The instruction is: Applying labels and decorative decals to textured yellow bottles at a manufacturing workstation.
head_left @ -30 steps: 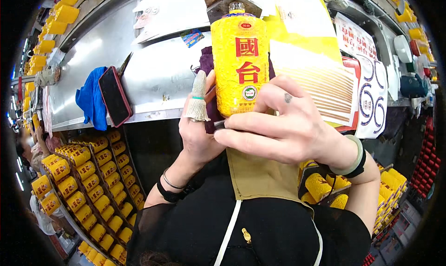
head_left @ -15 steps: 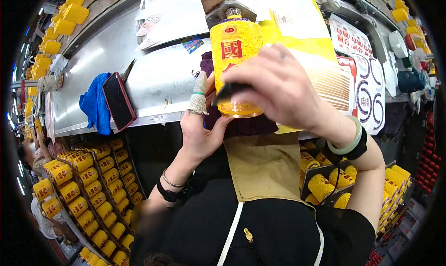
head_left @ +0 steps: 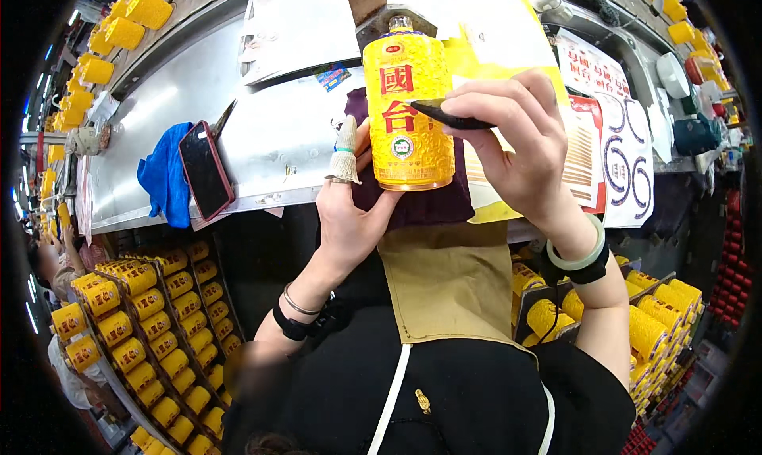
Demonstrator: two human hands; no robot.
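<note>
"Where's the bottle right now?"

"My yellow bottle (head_left: pixel 406 98) is in front of me, over the purple cloth (head_left: pixel 432 209), neck pointing away near the dark metal bracket (head_left: pixel 373 32), base toward me. Its front, with the red lettering, faces up. I can't tell whether it lies flat or leans."

"And your hands?"

"My left hand (head_left: pixel 348 221) is curled around its lower left side, thumb up against the base; a pale cloth finger cover (head_left: pixel 344 152) sits on one finger. My right hand (head_left: pixel 520 141) pinches a dark pointed tool (head_left: pixel 464 120) between thumb and fingers, its tip over the lower red character. I can't tell whether it touches."

"What's around you?"

"On the metal worktop (head_left: pixel 274 129), a phone (head_left: pixel 206 171) rests at the edge to my left, just beside a blue cloth (head_left: pixel 165 177). Printed sheets (head_left: pixel 583 153) lie to my right. Below, on my left, a rack holds rows of yellow bottles (head_left: pixel 147 336)."
</note>
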